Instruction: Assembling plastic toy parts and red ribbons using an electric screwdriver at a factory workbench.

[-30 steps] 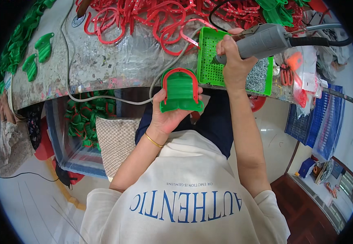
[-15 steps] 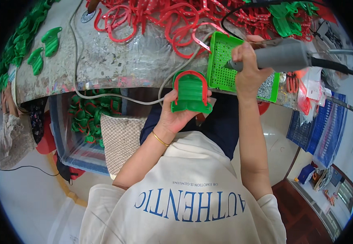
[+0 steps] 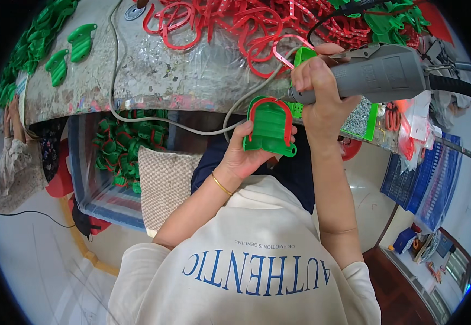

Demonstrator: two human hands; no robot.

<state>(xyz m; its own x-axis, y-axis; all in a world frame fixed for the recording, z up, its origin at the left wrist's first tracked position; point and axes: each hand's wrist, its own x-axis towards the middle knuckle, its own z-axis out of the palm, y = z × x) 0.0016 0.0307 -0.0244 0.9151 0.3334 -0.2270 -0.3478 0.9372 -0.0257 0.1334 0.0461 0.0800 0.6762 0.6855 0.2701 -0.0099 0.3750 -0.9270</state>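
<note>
Above the lap, the left hand (image 3: 241, 157) is pinching a curved green plastic piece (image 3: 268, 132) between thumb and fingers, with a red U-shaped strip (image 3: 288, 125) lining its edge. The right hand (image 3: 325, 89) is wrapping its fingers around a grey power screwdriver (image 3: 382, 73), whose tip is pointing at the strip's top, contact being hard to tell. Beyond, a green basket (image 3: 373, 122) is holding small silvery bits (image 3: 358, 118) on the worn table (image 3: 165, 81), and more red strips (image 3: 322, 27) are lying heaped farther back.
</note>
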